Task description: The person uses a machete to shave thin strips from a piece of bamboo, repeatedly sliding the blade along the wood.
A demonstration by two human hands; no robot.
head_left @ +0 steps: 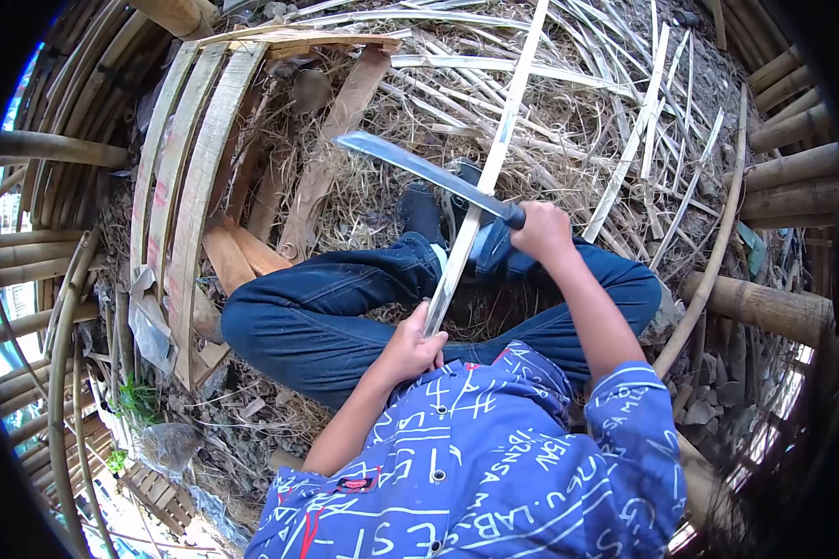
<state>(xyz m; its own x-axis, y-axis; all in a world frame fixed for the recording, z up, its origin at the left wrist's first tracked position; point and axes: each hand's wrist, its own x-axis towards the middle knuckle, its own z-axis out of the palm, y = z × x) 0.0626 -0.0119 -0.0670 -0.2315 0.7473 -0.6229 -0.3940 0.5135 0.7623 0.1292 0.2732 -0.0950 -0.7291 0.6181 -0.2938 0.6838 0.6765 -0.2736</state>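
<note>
Over lap: strip (480, 186) w/ machete (419, 168) across it.
L hand (412, 347) grips strip's near end; R hand (541, 231) clenched on machete handle, blade crossing strip above jeans (326, 307), straw-covered ground beyond.

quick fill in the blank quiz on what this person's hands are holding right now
1. The right hand grips a long-bladed ____.
2. The left hand holds a thin ____ strip.
3. The person's legs are in blue ____.
Missing words: machete; bamboo; jeans.
</note>
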